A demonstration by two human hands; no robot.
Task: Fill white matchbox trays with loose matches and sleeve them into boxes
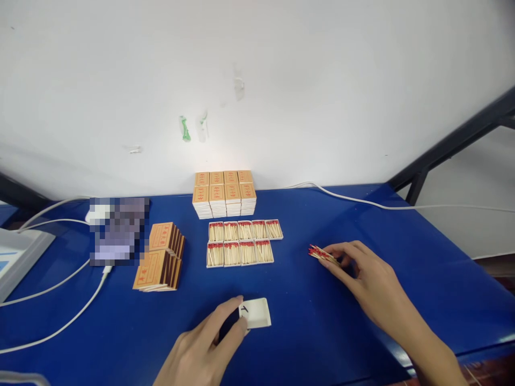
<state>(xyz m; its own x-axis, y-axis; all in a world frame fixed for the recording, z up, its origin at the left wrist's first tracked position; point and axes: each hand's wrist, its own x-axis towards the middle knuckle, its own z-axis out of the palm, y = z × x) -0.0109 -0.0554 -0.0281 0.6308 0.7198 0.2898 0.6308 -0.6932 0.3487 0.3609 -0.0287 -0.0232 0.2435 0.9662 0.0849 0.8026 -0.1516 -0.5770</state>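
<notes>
Head view, the only one. Blue bench (306, 332) against a white wall. At the back centre is a block of closed matchboxes (223, 193), four across and two deep on top, so eight stacks; the layers in each are too fine to count. Just in front are nine open trays of matches (241, 244) in two rows, five behind and four in front, side by side and touching, red heads toward the wall. To their left are two leaning piles of orange sleeves (161, 257), one behind the other; number per pile not readable. White cables (362, 201) trail along the back edge and off the left side. A grey device (20, 254) sits at the far left, with a blurred object (118, 230) beside the sleeves. Left hand (205, 348) comes in from the near edge, palm down, with thumb and forefinger closed on the left end of one white tray (257, 312), which lies flat on the bench, near centre front. Right hand (364, 273) reaches in from the right, wrist low and fingers curled, fingertips pinching one bundle of matches (322, 253), heads pointing left, at bench level, well right of the open trays.
</notes>
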